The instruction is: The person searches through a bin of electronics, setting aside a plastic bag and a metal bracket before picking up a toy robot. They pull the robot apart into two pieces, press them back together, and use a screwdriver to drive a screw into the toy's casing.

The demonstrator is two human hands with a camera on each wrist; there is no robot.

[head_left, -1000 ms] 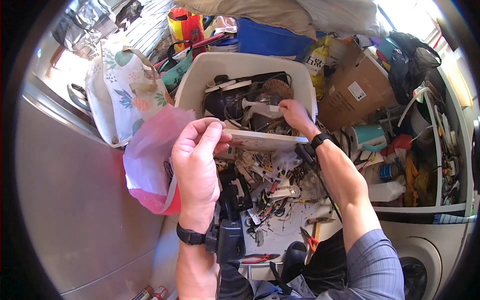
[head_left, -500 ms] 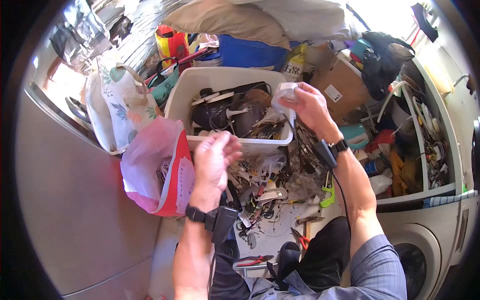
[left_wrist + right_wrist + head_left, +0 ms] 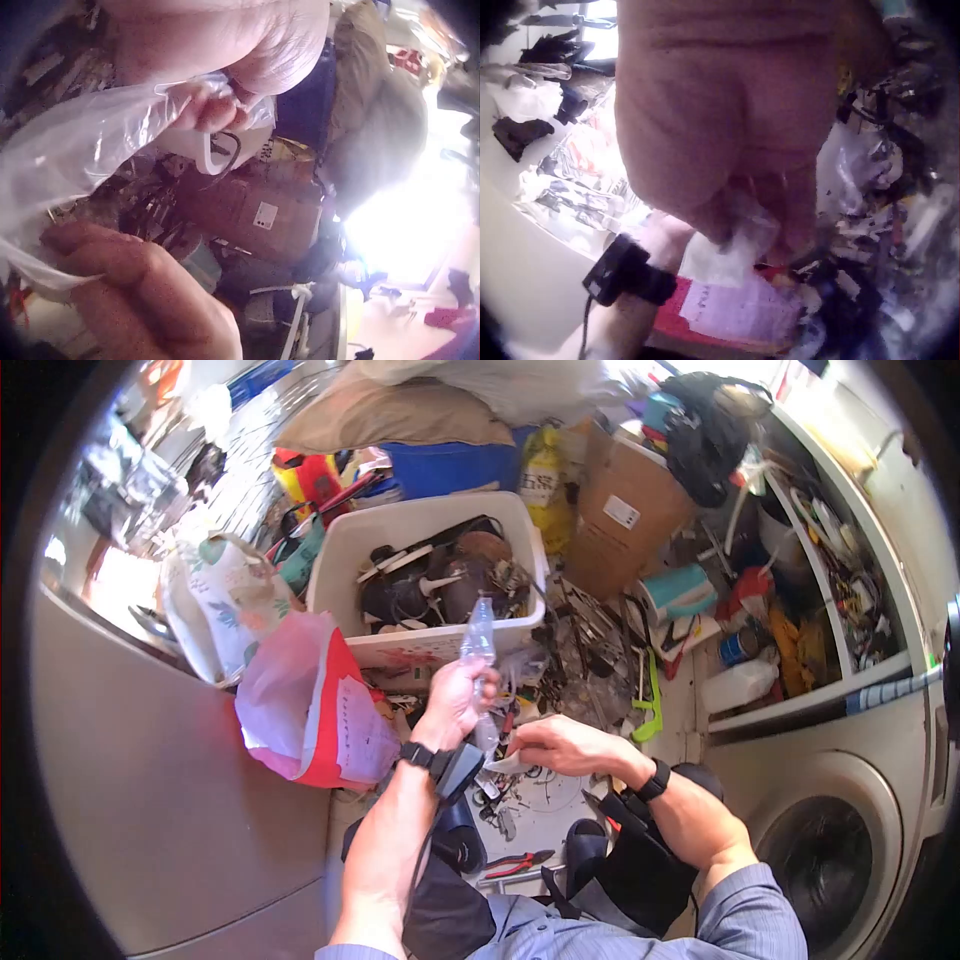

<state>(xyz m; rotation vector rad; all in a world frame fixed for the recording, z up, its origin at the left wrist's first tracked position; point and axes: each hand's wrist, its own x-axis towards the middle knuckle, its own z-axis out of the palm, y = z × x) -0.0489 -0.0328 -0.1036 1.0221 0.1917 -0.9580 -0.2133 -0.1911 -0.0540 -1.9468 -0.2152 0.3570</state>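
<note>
A thin clear plastic bag [image 3: 481, 630], drawn out long, is gripped around its middle by my left hand [image 3: 460, 700]. Its crumpled upper end sticks up past the fist, in front of the white bin. My right hand [image 3: 562, 746] pinches the bag's lower end, where a whitish part [image 3: 720, 259] shows between thumb and fingers in the right wrist view. The left wrist view has the plastic stretched between both hands, with my right fingers [image 3: 135, 262] below it. Both hands are over the littered floor, close in front of my knees.
A white bin [image 3: 400, 647] full of cables and dark parts stands ahead. To the left is a red and pink bag [image 3: 330, 710]; pliers [image 3: 516, 863] lie near my feet. A cardboard box [image 3: 625, 520], a shelf [image 3: 850, 685] and a washing machine [image 3: 830, 830] line the right.
My right hand has lifted the clear plastic bag out of the white bin and brought it down toward me. My left hand, holding nothing earlier, now grips the bag. The head view has shifted.
</note>
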